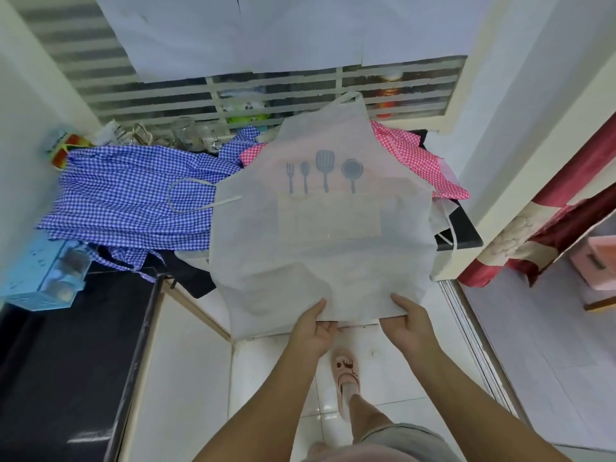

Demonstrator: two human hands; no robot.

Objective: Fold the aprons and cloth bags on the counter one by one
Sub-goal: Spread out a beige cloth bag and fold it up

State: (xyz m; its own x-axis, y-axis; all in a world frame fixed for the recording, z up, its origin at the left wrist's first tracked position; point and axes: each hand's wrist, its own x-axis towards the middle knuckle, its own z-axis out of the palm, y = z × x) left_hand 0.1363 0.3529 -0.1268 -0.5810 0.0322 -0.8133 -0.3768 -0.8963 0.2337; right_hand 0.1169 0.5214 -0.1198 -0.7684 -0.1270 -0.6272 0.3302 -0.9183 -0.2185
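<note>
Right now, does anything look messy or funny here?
Yes. The blue apron lies crumpled on the counter, left side, one corner dangling over the edge. The pink cloth is bunched up behind the white apron, which the left hand and right hand hold by its hem.

The person is wearing grey shorts (403, 436), with the hem lying as a soft rounded fold over the thigh. Below it the leg is showing bare down to the ankle. The foot is sitting in a pale pink slipper (346, 373), rounded at the toe and carrying a small cartoon face in dark marks on top. Both forearms are showing bare to the wrists, and the left hand (313, 331) and right hand (408, 323) are going uncovered. A second pinkish shape near the shorts is too blurred to tell.
</note>
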